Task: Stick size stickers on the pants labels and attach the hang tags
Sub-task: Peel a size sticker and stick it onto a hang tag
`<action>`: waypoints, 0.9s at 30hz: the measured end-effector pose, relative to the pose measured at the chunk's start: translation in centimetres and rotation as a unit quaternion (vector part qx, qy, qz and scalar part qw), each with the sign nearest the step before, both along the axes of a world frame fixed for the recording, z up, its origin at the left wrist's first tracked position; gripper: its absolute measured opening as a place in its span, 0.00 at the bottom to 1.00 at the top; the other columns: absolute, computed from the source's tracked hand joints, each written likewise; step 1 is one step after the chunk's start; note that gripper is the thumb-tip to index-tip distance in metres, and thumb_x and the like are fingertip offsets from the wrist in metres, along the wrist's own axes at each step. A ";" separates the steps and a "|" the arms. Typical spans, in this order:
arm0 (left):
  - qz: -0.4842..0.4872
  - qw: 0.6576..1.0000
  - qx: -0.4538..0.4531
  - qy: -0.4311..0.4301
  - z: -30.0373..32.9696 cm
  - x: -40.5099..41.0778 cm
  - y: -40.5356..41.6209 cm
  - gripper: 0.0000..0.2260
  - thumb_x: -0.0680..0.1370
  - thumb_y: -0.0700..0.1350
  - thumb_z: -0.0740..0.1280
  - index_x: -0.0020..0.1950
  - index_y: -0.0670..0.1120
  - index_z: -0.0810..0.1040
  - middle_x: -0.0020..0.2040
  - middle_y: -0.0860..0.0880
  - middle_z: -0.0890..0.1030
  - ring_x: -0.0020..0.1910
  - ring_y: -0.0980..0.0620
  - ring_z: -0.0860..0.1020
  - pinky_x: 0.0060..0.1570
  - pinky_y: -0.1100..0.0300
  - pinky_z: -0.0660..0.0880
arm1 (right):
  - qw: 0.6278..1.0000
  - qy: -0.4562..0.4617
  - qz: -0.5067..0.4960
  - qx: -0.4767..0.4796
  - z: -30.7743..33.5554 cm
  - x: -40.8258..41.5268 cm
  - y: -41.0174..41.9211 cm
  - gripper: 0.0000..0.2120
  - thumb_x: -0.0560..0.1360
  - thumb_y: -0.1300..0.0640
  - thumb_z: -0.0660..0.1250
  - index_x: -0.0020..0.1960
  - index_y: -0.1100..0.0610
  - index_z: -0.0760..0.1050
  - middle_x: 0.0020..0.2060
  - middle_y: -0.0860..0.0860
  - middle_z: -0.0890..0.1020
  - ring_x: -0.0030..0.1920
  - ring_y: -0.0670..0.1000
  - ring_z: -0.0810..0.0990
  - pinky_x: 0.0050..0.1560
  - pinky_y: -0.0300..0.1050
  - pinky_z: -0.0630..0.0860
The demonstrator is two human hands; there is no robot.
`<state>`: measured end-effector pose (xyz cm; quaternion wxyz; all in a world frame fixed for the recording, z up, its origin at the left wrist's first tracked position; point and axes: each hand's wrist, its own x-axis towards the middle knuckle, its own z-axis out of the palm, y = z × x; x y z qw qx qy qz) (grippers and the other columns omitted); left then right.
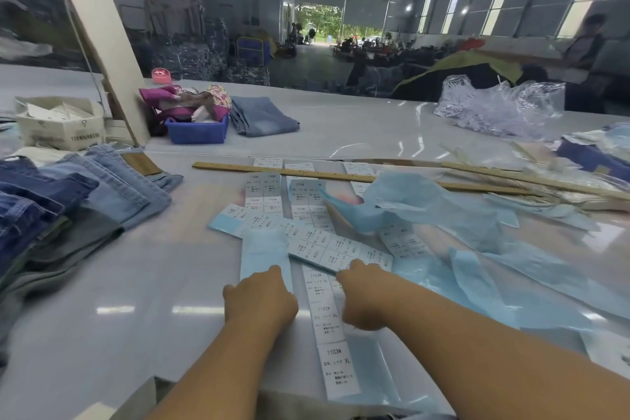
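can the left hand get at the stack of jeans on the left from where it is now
Probably yes. The left hand rests on a blue backing strip, and only bare table lies between it and the jeans.

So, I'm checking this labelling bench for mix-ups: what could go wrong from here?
1. White size sticker strips lie overlapped in a loose pile, so a wrong size could be picked.
2. Crumpled pale blue backing paper covers some strips and may hide them.
3. Both the left hand and right hand rest on strips, which might crease or drag them.
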<state>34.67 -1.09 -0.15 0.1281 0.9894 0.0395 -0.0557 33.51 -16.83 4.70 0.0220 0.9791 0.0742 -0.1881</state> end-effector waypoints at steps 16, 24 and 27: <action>-0.044 0.998 0.027 -0.046 0.2 0.6 -0.7 0.08 0.75 0.46 0.63 0.54 0.53 0.76 0.53 0.53 0.76 0.52 0.51 0.75 0.50 0.56 0.64 | 0.999 0.038 0.016 0.002 -0.8 0.4 0.1 0.20 0.77 0.51 0.64 0.67 0.53 0.68 0.63 0.54 0.72 0.61 0.55 0.71 0.57 0.49 0.71; -0.053 0.998 0.015 -0.024 -0.4 0.8 -0.3 0.13 0.76 0.48 0.61 0.61 0.52 0.71 0.60 0.52 0.76 0.58 0.49 0.75 0.52 0.57 0.67 | 0.999 0.038 0.019 -0.003 -0.9 0.4 0.1 0.21 0.76 0.50 0.65 0.67 0.53 0.68 0.62 0.53 0.73 0.60 0.55 0.73 0.57 0.48 0.73; -0.055 0.997 0.022 -0.053 -0.1 0.7 -0.3 0.06 0.75 0.45 0.62 0.50 0.53 0.69 0.54 0.52 0.78 0.52 0.50 0.76 0.47 0.58 0.64 | 0.999 0.038 0.015 -0.006 -1.0 0.4 0.0 0.22 0.76 0.50 0.65 0.69 0.53 0.67 0.65 0.54 0.70 0.62 0.56 0.71 0.61 0.51 0.73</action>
